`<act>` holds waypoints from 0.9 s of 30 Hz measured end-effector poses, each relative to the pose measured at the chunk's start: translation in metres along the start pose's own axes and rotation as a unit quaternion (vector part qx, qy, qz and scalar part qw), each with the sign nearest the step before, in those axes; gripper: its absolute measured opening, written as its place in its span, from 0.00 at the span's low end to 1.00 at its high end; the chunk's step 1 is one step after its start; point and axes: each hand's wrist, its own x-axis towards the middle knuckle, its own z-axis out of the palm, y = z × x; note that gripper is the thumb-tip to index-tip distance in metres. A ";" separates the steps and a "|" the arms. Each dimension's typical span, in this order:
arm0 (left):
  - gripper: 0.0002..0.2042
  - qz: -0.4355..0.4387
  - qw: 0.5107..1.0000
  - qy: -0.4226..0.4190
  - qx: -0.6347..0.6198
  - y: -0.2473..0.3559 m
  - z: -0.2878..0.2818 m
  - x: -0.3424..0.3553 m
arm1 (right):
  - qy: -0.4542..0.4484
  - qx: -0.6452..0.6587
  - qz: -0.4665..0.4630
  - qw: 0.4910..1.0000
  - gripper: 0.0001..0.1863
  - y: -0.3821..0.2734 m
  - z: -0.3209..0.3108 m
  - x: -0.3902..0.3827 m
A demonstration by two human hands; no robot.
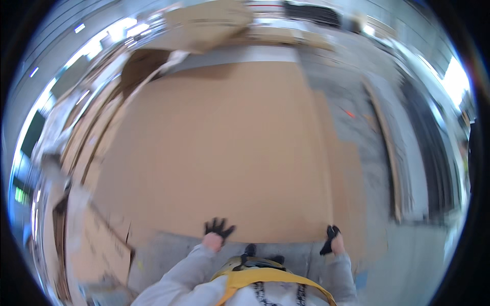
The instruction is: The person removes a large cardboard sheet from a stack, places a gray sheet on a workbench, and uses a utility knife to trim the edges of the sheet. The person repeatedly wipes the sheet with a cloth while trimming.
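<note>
A large flat sheet of brown cardboard [219, 148] spreads out in front of me. My left hand [219, 228], in a black glove, is at its near edge with the fingers spread; whether it touches the board I cannot tell. At the near right corner, my right hand [331, 240], also black-gloved, is closed on the edge of the sheet. Another cardboard layer [347, 188] shows beneath, sticking out along the right side. The picture is somewhat blurred by motion.
Stacked cardboard [97, 132] lines the left side, with a printed cardboard piece [104, 247] at the near left. A large box-like cardboard piece [206, 23] stands at the far end. To the right are concrete floor [334, 71] and long stacks of dark sheets [426, 148].
</note>
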 end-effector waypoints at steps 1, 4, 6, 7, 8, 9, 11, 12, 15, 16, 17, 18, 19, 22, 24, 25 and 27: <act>0.27 -0.002 1.000 0.015 -0.020 0.010 0.011 -0.001 | -0.006 0.009 0.020 1.000 0.33 0.000 0.016 0.002; 0.27 0.014 0.999 0.028 -0.038 0.026 0.015 -0.002 | -0.025 -0.015 0.080 0.996 0.36 0.024 0.030 0.023; 0.29 0.038 0.994 0.088 -0.052 0.035 0.031 0.000 | -0.027 0.155 0.122 0.980 0.37 0.061 0.030 0.045; 0.30 0.055 0.988 0.136 -0.051 0.035 0.040 0.002 | -0.009 0.222 0.138 0.965 0.37 0.075 0.034 0.055; 0.33 0.049 0.991 0.106 -0.067 0.051 0.040 -0.005 | -0.032 0.220 0.192 0.956 0.35 0.081 0.028 0.063; 0.34 0.050 0.988 0.110 -0.096 0.053 0.040 -0.008 | -0.040 0.212 0.225 0.950 0.32 0.091 0.022 0.065; 0.35 0.053 0.986 0.125 -0.093 0.055 0.046 -0.012 | -0.061 0.231 0.271 0.933 0.33 0.104 0.011 0.073; 0.35 0.058 0.988 0.106 -0.100 0.055 0.043 -0.013 | -0.069 0.259 0.285 0.920 0.34 0.110 0.004 0.075; 0.35 0.067 0.989 0.077 -0.112 0.048 0.035 -0.025 | -0.041 0.332 0.257 0.907 0.30 0.094 0.016 0.055; 0.35 0.067 0.987 0.095 -0.111 0.048 0.042 -0.028 | -0.023 0.355 0.233 0.905 0.30 0.073 0.027 0.043; 0.36 0.073 0.984 0.117 -0.111 0.046 0.038 -0.023 | 0.003 0.380 0.204 0.902 0.30 0.063 0.028 0.041; 0.35 0.087 0.983 0.089 -0.138 0.045 0.030 -0.020 | -0.008 0.327 0.204 0.923 0.29 0.070 0.025 0.049; 0.36 0.097 0.982 0.076 -0.143 0.043 0.029 -0.016 | -0.017 0.275 0.206 0.939 0.29 0.076 0.021 0.053; 0.37 0.187 0.966 0.038 -0.177 0.069 0.022 0.022 | -0.055 0.159 0.271 0.948 0.21 0.140 -0.018 0.088; 0.33 0.209 0.942 0.034 -0.259 0.103 0.009 0.051 | -0.087 0.239 0.266 0.930 0.17 0.165 -0.025 0.098; 0.32 0.216 0.932 0.015 -0.289 0.111 0.005 0.058 | -0.104 0.339 0.295 0.887 0.18 0.115 -0.009 0.075; 0.31 0.212 0.945 -0.003 -0.251 0.148 -0.004 0.087 | -0.233 0.273 0.224 0.906 0.16 0.094 -0.013 0.083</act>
